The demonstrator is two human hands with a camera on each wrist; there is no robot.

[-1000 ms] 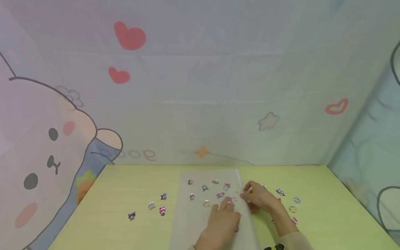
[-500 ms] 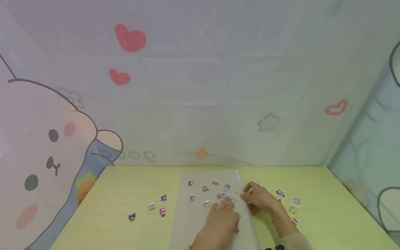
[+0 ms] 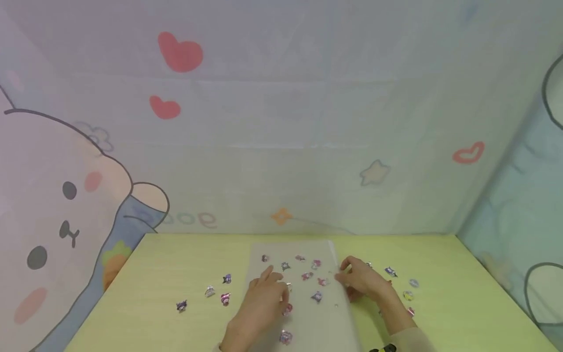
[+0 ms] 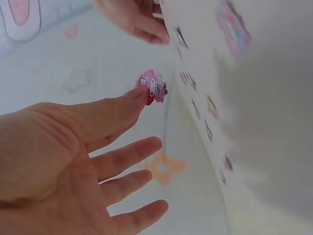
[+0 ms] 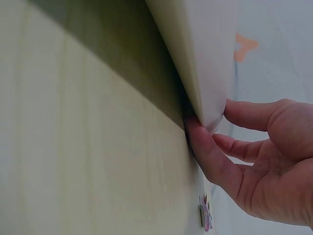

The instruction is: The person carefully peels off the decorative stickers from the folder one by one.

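My left hand [image 3: 259, 305] is over the left part of a white sheet [image 3: 327, 322] on the table. Between thumb and index finger it pinches a pink cartoon sticker [image 4: 152, 87]; the other fingers are spread. At the sheet's right edge my right hand [image 3: 362, 278] grips the border, and in the right wrist view its thumb [image 5: 249, 113] lies on one side with a finger [image 5: 210, 152] on the other. Several small cartoon stickers dot the sheet, among them a purple one [image 3: 316, 297] and a pinkish-purple one [image 3: 286, 337].
Loose stickers lie on the yellow table [image 3: 145, 274] left of the sheet, including a dark purple one [image 3: 182, 306] and a pink one [image 3: 225, 299]. More lie to the right, such as a yellow one [image 3: 408, 295]. A printed cloth [image 3: 264, 122] hangs behind.
My left hand has shifted left across the sheet with the pink sticker, uncovering the purple sticker and another near the front. My right hand stays at the sheet's edge.
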